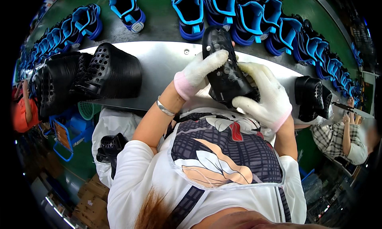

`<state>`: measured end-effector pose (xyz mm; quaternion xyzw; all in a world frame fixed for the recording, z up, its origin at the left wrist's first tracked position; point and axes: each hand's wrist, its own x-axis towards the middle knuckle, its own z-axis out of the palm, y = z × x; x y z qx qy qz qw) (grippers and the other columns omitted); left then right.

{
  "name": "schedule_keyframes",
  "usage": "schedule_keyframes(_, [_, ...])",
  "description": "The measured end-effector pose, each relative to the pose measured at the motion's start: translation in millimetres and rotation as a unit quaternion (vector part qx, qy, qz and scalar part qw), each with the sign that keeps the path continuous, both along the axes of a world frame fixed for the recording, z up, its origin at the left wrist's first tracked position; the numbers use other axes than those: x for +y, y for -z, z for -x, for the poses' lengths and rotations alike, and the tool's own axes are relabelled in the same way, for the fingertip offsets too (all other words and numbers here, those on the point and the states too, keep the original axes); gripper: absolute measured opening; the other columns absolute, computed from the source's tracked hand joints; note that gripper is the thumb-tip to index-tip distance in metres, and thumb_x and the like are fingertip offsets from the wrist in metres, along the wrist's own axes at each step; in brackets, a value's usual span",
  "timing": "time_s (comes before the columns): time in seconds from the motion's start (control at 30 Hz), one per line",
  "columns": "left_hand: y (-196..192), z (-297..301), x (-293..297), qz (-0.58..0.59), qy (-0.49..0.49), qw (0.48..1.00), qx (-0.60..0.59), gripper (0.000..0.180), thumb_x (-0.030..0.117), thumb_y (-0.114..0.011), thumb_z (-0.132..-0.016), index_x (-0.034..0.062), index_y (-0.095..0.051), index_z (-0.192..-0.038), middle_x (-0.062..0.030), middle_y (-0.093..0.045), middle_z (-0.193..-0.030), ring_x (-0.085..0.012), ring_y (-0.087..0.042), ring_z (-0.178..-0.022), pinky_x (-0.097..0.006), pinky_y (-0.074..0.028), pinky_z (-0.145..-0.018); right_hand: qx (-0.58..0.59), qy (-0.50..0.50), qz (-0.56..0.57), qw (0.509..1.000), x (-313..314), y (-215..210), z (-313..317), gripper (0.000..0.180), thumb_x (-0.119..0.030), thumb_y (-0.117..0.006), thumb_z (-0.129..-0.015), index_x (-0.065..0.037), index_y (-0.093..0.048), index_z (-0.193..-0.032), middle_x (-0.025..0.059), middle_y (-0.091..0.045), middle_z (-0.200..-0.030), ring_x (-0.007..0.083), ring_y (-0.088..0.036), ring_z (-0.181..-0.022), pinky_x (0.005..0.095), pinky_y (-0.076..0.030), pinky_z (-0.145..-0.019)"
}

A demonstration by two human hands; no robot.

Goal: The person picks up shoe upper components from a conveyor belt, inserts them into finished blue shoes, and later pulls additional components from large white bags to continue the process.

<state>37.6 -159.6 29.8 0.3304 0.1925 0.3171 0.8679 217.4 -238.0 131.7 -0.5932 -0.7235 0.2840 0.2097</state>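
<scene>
I hold a black perforated clog shoe [225, 75] over the metal bench [163, 61], its toe pointing away from me. My left hand [201, 69], in a white knit glove with a pink cuff, presses on the shoe's upper left side. My right hand [264, 95], gloved the same way, grips the shoe's heel end from below and from the right. A silver bracelet [165, 108] sits on my left wrist.
A stack of black clogs [83, 79] lies on the bench at left, a smaller stack [312, 97] at right. Blue and black sandals [254, 20] line the green conveyor [159, 14] beyond. Another person [342, 139] works at right, one more [22, 109] at left.
</scene>
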Motion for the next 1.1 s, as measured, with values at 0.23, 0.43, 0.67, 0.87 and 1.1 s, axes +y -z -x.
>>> schedule_keyframes(0.23, [3,15,16,-0.100,-0.147,0.981,0.081,0.048,0.022,-0.063,-0.093,0.0035,-0.046,-0.134,-0.0051,-0.059,-0.118,-0.0143,-0.057,-0.106,-0.032,-0.046,-0.095,-0.072,0.057,0.011,0.996,25,16,20,0.050,-0.040,-0.072,-0.079,-0.003,-0.059,-0.111,0.0173,-0.061,-0.098,0.0340,-0.061,-0.091,0.0414,-0.050,-0.076])
schedule_keyframes(0.43, [-5,20,28,-0.092,-0.242,0.965,0.045,0.039,0.011,-0.068,-0.089,0.0059,-0.049,-0.123,-0.0005,-0.060,-0.104,-0.0098,-0.057,-0.096,-0.028,-0.048,-0.087,-0.115,0.050,-0.037,0.991,46,29,34,0.048,-0.042,-0.073,-0.076,-0.005,-0.060,-0.103,0.0128,-0.062,-0.083,0.0309,-0.064,-0.074,0.0408,-0.050,-0.065])
schedule_keyframes(0.67, [-8,29,39,-0.090,-0.257,0.962,0.034,0.036,0.013,-0.065,-0.091,0.0008,-0.051,-0.121,-0.0037,-0.060,-0.106,-0.0110,-0.056,-0.098,-0.028,-0.047,-0.088,-0.069,0.065,-0.032,0.995,56,46,53,0.046,-0.041,-0.072,-0.076,-0.005,-0.057,-0.100,0.0122,-0.064,-0.080,0.0297,-0.066,-0.072,0.0391,-0.052,-0.062])
schedule_keyframes(0.87, [-16,30,53,-0.045,-0.267,0.962,-0.024,0.031,0.017,-0.064,-0.093,0.0011,-0.054,-0.118,-0.0034,-0.060,-0.106,-0.0113,-0.056,-0.096,-0.028,-0.046,-0.089,-0.008,0.107,-0.026,0.994,75,52,67,0.040,-0.036,-0.072,-0.077,-0.006,-0.057,-0.100,0.0127,-0.065,-0.073,0.0324,-0.066,-0.066,0.0403,-0.053,-0.060])
schedule_keyframes(1.1, [2,44,100,-0.288,-0.467,0.784,0.290,0.043,0.025,-0.067,-0.089,0.0047,-0.060,-0.126,-0.0134,-0.065,-0.112,-0.0232,-0.063,-0.105,-0.032,-0.048,-0.094,-0.091,0.055,0.066,0.992,104,7,41,0.035,-0.035,-0.070,-0.080,-0.004,-0.063,-0.094,0.0139,-0.065,-0.071,0.0292,-0.066,-0.065,0.0367,-0.052,-0.061])
